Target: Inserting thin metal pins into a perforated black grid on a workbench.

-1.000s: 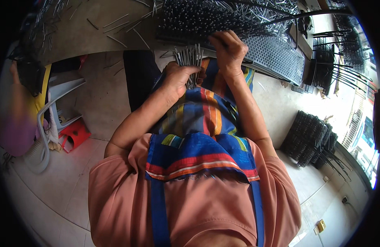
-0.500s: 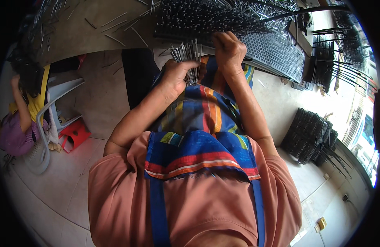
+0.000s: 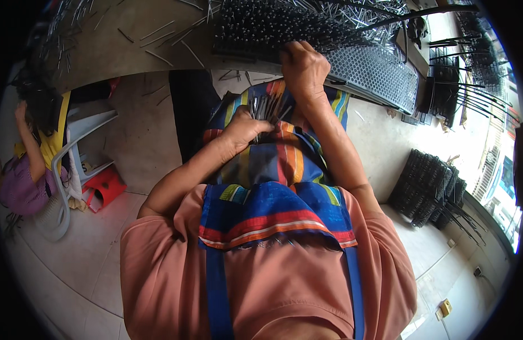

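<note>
My left hand (image 3: 243, 130) is closed around a bundle of thin metal rods (image 3: 264, 106), held low over the striped apron (image 3: 290, 156) on my lap. The rods fan out above my thumb. At the front edge of a perforated metal plate (image 3: 375, 73), my right hand (image 3: 305, 68) is closed with its fingertips pinched toward the plate. Whatever those fingertips hold is hidden. Many short dark rods (image 3: 273, 25) stand upright in the plate's left and middle part, just beyond my right hand. Rows of bare holes show on its right part.
Loose rods (image 3: 158, 56) lie scattered on the table (image 3: 114, 54) at left. A pile of silvery rods (image 3: 380, 20) lies behind the plate. Stacked black racks (image 3: 423, 187) stand on the floor at right. Another person (image 3: 29, 175) sits at far left by a pale chair (image 3: 63, 187) and a red container (image 3: 105, 187).
My left hand has come down toward my lap with the bundle, which now tilts. My right hand has shifted slightly left along the plate's front edge.
</note>
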### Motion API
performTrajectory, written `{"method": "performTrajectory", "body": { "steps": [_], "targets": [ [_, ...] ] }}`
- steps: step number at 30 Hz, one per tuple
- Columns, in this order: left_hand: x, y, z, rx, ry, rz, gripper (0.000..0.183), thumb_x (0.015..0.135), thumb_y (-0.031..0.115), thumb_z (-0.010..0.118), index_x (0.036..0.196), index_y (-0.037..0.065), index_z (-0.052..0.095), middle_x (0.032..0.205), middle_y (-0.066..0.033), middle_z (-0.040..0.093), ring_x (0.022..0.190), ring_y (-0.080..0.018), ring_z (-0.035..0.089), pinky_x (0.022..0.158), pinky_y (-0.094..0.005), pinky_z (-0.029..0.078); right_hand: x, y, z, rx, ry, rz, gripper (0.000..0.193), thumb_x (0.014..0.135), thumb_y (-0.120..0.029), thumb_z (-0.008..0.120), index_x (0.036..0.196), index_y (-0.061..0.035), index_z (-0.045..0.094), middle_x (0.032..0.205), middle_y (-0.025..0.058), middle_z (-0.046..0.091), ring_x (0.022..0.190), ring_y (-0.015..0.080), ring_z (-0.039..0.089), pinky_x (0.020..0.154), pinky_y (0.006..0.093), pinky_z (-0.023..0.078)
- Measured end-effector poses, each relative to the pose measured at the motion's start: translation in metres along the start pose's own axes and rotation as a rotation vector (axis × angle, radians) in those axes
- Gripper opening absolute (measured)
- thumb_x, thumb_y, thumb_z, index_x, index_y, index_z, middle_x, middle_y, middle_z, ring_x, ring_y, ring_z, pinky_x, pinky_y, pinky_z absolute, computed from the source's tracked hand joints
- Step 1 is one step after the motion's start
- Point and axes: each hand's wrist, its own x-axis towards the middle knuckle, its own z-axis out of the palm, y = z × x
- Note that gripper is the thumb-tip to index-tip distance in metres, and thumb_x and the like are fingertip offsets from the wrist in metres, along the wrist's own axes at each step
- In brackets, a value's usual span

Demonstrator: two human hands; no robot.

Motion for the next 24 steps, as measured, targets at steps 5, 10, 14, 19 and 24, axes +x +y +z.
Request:
{"method": "performTrajectory", "body": {
  "steps": [5,10,14,19,24],
  "targets": [
    [-0.006,0.008,0.001,-0.143,0.027,0.027,0.029,0.073,-0.013,0.066,0.099,-0.001,0.068,0.087,-0.0096,0.072,0.077,-0.0205,0.071,0.075,-0.0322,0.058,-0.002,0.001,-0.001,0.014,0.066,-0.041,0.007,0.079,-0.016,0.070,0.084,-0.0115,0.067,0.079,0.0069,0.065,0.066,0.0311,0.065,0.056,0.0389,0.051],
    [0.005,0.018,0.004,-0.273,0.050,-0.001,0.020,0.075,-0.011,0.066,0.094,-0.008,0.067,0.086,-0.0162,0.071,0.073,-0.0246,0.071,0.069,-0.0339,0.059,0.001,0.001,-0.004,0.178,0.201,-0.179,0.009,0.077,-0.008,0.073,0.083,-0.0091,0.066,0.075,0.0071,0.063,0.061,0.0290,0.063,0.053,0.0349,0.049],
    [0.013,0.031,0.009,-0.296,0.100,-0.125,0.015,0.076,-0.009,0.067,0.090,-0.014,0.065,0.082,-0.0214,0.070,0.069,-0.0284,0.070,0.064,-0.0357,0.059,0.009,0.001,-0.010,0.261,0.210,-0.212,0.011,0.075,-0.006,0.074,0.083,-0.0079,0.067,0.074,0.0084,0.062,0.060,0.0274,0.063,0.053,0.0335,0.049],
    [0.022,0.030,0.013,-0.367,0.110,-0.131,0.015,0.078,-0.007,0.066,0.092,-0.013,0.065,0.081,-0.0207,0.069,0.068,-0.0288,0.070,0.061,-0.0360,0.059,-0.004,0.020,-0.011,0.345,0.209,-0.113,0.013,0.075,-0.005,0.075,0.087,-0.0070,0.071,0.073,0.0078,0.063,0.061,0.0220,0.064,0.054,0.0297,0.048],
    [0.026,0.035,0.020,-0.363,0.113,-0.084,0.016,0.080,-0.006,0.064,0.096,-0.010,0.066,0.082,-0.0192,0.069,0.068,-0.0283,0.070,0.061,-0.0362,0.059,-0.014,0.014,-0.019,0.208,0.131,-0.061,0.012,0.076,-0.007,0.075,0.087,-0.0046,0.071,0.074,0.0074,0.064,0.061,0.0177,0.063,0.054,0.0284,0.048]
  ]
}}
